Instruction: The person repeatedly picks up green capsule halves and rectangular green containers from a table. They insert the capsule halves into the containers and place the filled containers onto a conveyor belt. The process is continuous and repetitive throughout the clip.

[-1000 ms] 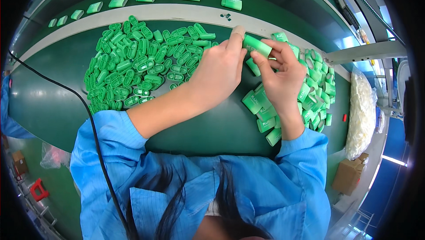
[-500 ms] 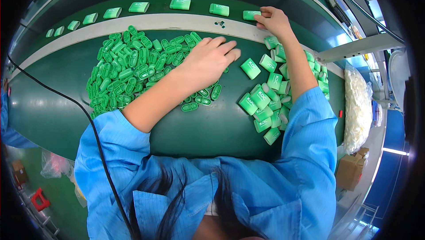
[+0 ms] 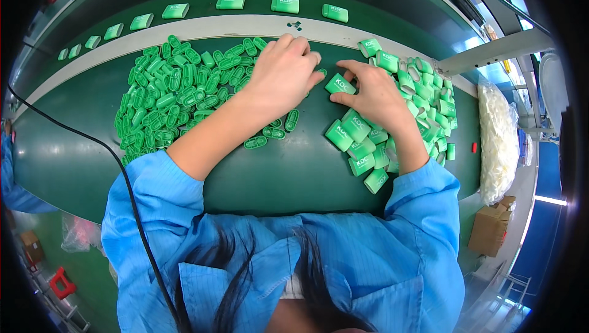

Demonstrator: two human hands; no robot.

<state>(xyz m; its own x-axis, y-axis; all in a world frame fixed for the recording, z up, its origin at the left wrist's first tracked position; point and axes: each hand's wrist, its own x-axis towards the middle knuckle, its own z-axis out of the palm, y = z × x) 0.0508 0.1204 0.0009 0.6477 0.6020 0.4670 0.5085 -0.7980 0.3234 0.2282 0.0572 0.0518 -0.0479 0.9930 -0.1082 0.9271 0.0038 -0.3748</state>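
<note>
My right hand has its thumb and fingers around a light-green sleeve, a short flattened tube with white lettering. The sleeve is at the left edge of a heap of similar sleeves. To its left, my left hand is curled, its fingers drawn together; a bit of a small green oval piece peeks out by the thumb tip, the rest hidden. Beneath and left of that hand spreads a pile of dark-green oval pieces.
Beyond a pale rail, several light-green sleeves stand in a spaced row on a green belt. A black cable crosses the left side. A bag of whitish pieces hangs at the right, near a metal bracket.
My right hand has left the sleeve on the belt and come back to one by the heap. The belt's row has shifted left. My left hand's fingers have drawn in.
</note>
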